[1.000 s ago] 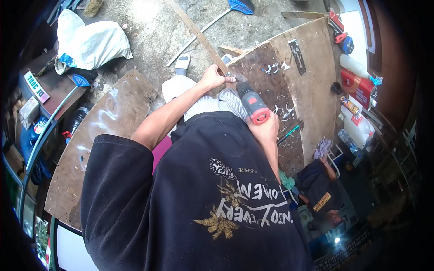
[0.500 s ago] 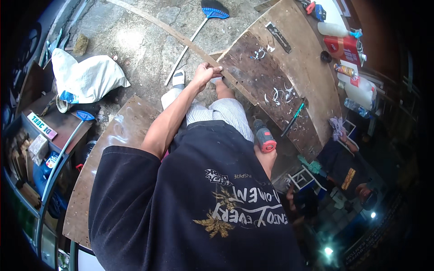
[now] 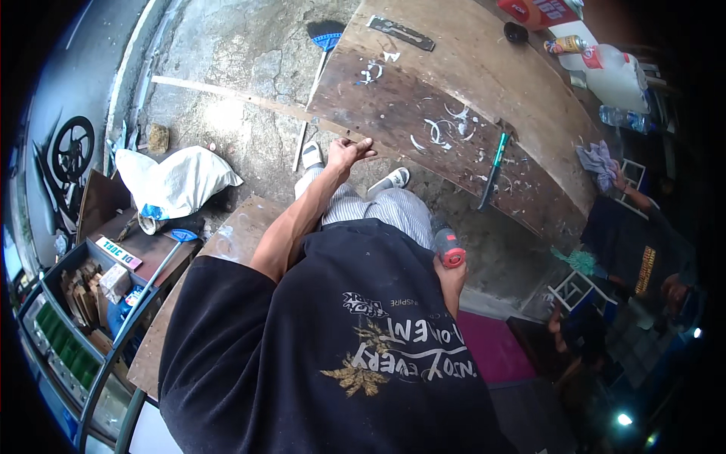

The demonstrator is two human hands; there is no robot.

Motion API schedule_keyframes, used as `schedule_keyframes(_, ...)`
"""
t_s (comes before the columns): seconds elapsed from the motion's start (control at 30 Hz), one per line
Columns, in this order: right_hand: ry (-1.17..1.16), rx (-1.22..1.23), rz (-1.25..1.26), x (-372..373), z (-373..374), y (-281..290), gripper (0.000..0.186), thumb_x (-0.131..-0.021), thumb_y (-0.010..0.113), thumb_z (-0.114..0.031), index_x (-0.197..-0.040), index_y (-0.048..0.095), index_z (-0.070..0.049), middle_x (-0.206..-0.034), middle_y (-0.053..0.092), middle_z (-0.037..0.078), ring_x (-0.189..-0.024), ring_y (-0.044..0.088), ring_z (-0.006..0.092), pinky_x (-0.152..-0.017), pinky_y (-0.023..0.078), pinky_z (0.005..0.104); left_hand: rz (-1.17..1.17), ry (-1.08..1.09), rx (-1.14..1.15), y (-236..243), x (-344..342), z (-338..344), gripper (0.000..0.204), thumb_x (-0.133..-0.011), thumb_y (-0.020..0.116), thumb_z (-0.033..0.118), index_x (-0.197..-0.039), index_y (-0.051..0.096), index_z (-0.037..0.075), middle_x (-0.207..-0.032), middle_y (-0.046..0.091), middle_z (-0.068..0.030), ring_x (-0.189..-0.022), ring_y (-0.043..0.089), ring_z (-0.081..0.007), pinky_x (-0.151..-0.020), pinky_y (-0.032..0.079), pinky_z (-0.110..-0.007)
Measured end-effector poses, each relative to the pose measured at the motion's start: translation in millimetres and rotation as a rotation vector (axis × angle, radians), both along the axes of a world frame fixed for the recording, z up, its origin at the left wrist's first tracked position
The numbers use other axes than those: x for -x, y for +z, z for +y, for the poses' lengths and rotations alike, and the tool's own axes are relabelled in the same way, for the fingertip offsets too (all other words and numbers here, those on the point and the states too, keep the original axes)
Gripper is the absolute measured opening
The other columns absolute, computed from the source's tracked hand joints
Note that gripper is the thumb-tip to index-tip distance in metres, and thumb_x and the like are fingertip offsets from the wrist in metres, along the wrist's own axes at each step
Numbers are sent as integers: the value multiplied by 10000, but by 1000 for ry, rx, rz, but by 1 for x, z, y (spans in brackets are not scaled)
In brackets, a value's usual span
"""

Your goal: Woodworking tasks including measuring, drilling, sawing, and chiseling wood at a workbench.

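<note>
Left hand (image 3: 346, 154): you pinch the wooden strip (image 3: 227, 94), stretching ahead-left.
Right hand (image 3: 451, 284): you grip the red-and-grey drill (image 3: 449, 247).
Table (image 3: 541, 87): ahead of your right hand, bearing white shavings (image 3: 440, 135) and a green-handled tool (image 3: 494, 169).
Broom (image 3: 325, 41): beyond your left hand, crossing the strip.
White sack (image 3: 187, 183): left of both hands.
</note>
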State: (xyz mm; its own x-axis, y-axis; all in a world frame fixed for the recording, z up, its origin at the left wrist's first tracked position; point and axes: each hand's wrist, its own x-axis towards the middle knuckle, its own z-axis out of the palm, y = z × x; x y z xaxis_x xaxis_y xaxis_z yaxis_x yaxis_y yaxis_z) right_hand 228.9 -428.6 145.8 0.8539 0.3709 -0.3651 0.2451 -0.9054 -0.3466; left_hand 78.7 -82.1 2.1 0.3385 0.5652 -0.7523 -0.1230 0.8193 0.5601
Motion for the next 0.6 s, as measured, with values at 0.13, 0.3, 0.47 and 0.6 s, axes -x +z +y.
schedule_keyframes(0.13, -98, -115, 95, -42, -40, 3, 513, -684, 848, -332, -979, 681, 53, -927, 713, 290, -925, 702, 479, -840, 542, 543, -18, 196, -19, 4, -13, -21, 280, -884, 821, 83, -996, 605, -54, -890, 696, -143, -710, 734, -228, -666, 637, -294)
schedule_keyframes(0.3, 18, 109, 72, -94, -73, 8, 581, -693, 856, -365, -1052, 674, 54, -1027, 685, 291, -1037, 649, 481, -920, 522, 539, 1027, 59, -529, 39, -61, -59, 562, -801, 890, 287, -1070, 529, -49, -967, 606, -148, -863, 603, -280, -812, 507, -439)
schedule_keyframes(0.47, 50, 176, 251, -123, -67, 28, 765, -708, 870, -443, -1210, 613, 75, -1198, 628, 319, -1157, 615, 487, -994, 499, 516, 622, -236, -1067, 70, -156, -57, 257, -876, 767, 158, -1030, 620, 13, -995, 611, -167, -820, 665, -309, -750, 547, -427)
schedule_keyframes(0.6, 52, 95, 121, -125, -104, -22, 613, -690, 873, -350, -1108, 664, 47, -1075, 668, 298, -1055, 629, 488, -927, 522, 545, 603, -429, -1206, 54, -238, -33, 270, -863, 771, 224, -1004, 669, 17, -1003, 649, -181, -870, 670, -345, -800, 549, -434)
